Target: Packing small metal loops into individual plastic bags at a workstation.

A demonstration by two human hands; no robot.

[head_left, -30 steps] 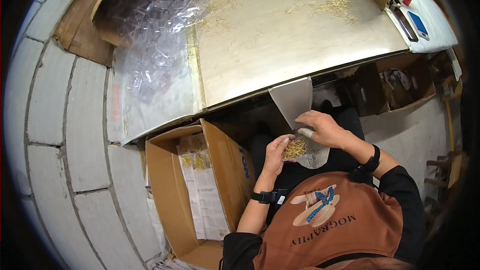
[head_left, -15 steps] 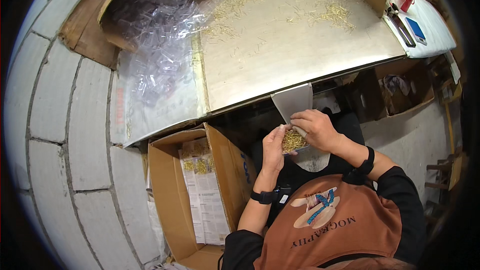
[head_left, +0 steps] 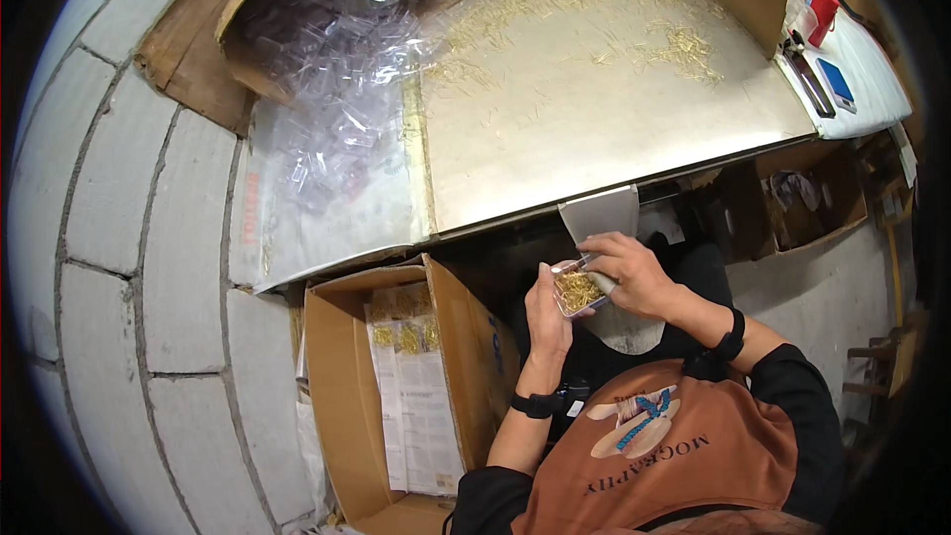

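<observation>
My left hand [head_left: 547, 315] is closed round a small clear plastic box [head_left: 569, 313], which is full of thin gold-coloured metal pins [head_left: 582, 291]. My right hand [head_left: 634, 275] reaches over the box from the right, its fingers bent and pinched together at the far edge. A clear, shiny edge runs from those fingertips across the far side of the box. I cannot tell whether it is a lid or part of the box. The box is held above my lap, just in front of the table edge.
Loose gold pins [head_left: 684, 52] lie scattered over the table [head_left: 594, 149]. A heap of clear plastic boxes [head_left: 337, 89] spills from a carton at the far left. An open carton [head_left: 332, 376] by my left arm holds filled boxes [head_left: 408, 337] on printed paper. A blue-topped scale [head_left: 837, 81] sits far right.
My right fingers have shifted over the box and a clear edge now shows beside them. More of the pins is uncovered. The whole view has shifted slightly.
</observation>
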